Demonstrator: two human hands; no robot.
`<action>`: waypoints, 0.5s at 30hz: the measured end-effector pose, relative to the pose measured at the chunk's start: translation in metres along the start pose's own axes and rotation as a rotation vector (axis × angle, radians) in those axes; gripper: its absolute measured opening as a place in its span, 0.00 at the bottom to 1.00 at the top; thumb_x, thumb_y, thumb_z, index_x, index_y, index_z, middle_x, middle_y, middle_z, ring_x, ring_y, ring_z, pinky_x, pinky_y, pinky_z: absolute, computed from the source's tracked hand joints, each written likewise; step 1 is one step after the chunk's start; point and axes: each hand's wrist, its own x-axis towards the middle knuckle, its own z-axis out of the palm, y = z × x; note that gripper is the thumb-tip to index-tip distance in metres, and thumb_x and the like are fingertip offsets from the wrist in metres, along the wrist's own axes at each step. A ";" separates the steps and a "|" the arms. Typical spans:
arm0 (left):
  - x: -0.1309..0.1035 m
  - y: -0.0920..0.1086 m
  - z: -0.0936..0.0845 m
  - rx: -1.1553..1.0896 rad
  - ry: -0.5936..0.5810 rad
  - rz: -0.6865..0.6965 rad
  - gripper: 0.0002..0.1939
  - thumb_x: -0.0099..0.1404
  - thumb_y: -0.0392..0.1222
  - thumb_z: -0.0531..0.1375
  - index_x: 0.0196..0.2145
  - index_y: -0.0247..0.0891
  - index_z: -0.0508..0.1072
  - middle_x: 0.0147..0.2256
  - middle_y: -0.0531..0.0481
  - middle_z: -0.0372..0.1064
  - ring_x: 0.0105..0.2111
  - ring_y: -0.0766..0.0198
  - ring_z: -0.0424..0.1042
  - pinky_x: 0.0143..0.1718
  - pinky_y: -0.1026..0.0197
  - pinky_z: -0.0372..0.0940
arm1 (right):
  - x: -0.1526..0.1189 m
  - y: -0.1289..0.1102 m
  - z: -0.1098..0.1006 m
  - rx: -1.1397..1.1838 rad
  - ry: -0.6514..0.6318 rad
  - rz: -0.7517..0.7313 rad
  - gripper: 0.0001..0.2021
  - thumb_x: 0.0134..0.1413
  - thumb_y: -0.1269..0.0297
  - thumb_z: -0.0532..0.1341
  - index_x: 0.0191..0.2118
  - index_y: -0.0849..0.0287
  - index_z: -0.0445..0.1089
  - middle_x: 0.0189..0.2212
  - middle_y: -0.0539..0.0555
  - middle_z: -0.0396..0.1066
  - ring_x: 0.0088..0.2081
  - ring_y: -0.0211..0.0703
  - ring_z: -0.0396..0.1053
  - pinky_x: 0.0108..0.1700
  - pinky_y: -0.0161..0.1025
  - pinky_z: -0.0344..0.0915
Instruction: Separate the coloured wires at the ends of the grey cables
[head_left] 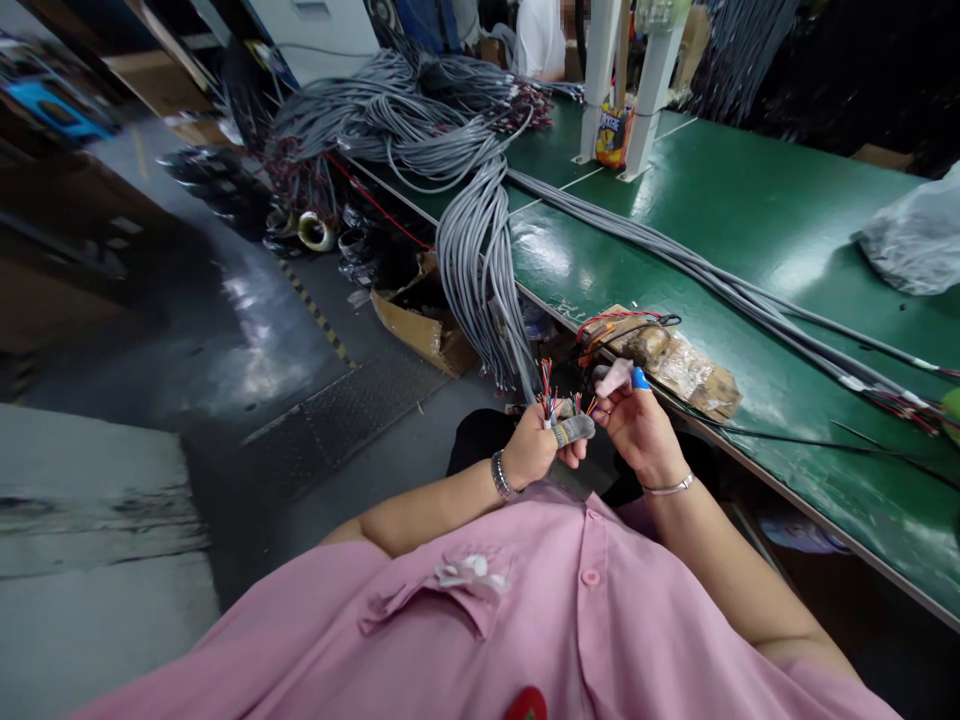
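here the left hand [534, 447] closes round a grey cable [531, 388] by the green table [750, 225]'s near edge, coloured wires [547, 380] already splayed, the right hand [636, 428] seemingly pinching a few, others yet bunched upright.

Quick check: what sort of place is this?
Likely a cable-assembly workshop: gray cables lie heaped on a long green workbench, colored wires fan out from the left hand, and striped tape marks the floor.

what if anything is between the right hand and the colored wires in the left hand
Nothing visible: the right hand is already right at the colored wires that the left hand holds.
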 end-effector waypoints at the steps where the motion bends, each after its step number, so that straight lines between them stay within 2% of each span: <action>1: 0.000 0.000 0.000 -0.007 0.014 0.003 0.20 0.55 0.55 0.66 0.25 0.33 0.71 0.18 0.51 0.70 0.14 0.70 0.66 0.15 0.68 0.59 | -0.001 -0.001 0.001 -0.002 0.010 -0.017 0.17 0.51 0.46 0.65 0.35 0.56 0.72 0.30 0.49 0.71 0.27 0.35 0.65 0.30 0.34 0.66; 3: 0.001 0.002 0.001 -0.030 0.029 0.010 0.20 0.56 0.55 0.66 0.25 0.33 0.71 0.18 0.52 0.69 0.13 0.70 0.66 0.14 0.68 0.58 | -0.001 -0.003 0.002 -0.013 0.018 -0.044 0.13 0.52 0.52 0.65 0.36 0.56 0.73 0.29 0.48 0.71 0.27 0.34 0.64 0.30 0.32 0.66; 5: 0.003 0.003 0.002 -0.054 0.031 0.012 0.19 0.56 0.54 0.65 0.25 0.33 0.70 0.18 0.52 0.69 0.13 0.70 0.65 0.14 0.68 0.57 | -0.001 -0.003 0.002 -0.019 0.007 -0.052 0.13 0.53 0.52 0.65 0.35 0.57 0.73 0.29 0.48 0.70 0.27 0.34 0.64 0.30 0.32 0.66; 11: 0.010 0.005 0.006 -0.071 0.029 -0.026 0.20 0.55 0.55 0.66 0.26 0.33 0.70 0.17 0.52 0.69 0.13 0.70 0.65 0.13 0.68 0.55 | 0.010 0.005 -0.007 -0.046 0.034 -0.064 0.21 0.51 0.41 0.62 0.35 0.56 0.74 0.29 0.50 0.72 0.25 0.35 0.64 0.28 0.33 0.66; 15: 0.013 0.003 0.007 -0.064 0.030 -0.031 0.21 0.55 0.56 0.66 0.25 0.33 0.69 0.18 0.52 0.69 0.12 0.71 0.64 0.13 0.69 0.56 | 0.016 0.009 -0.008 -0.052 -0.018 -0.061 0.23 0.48 0.38 0.63 0.33 0.55 0.73 0.30 0.50 0.73 0.25 0.34 0.64 0.27 0.34 0.66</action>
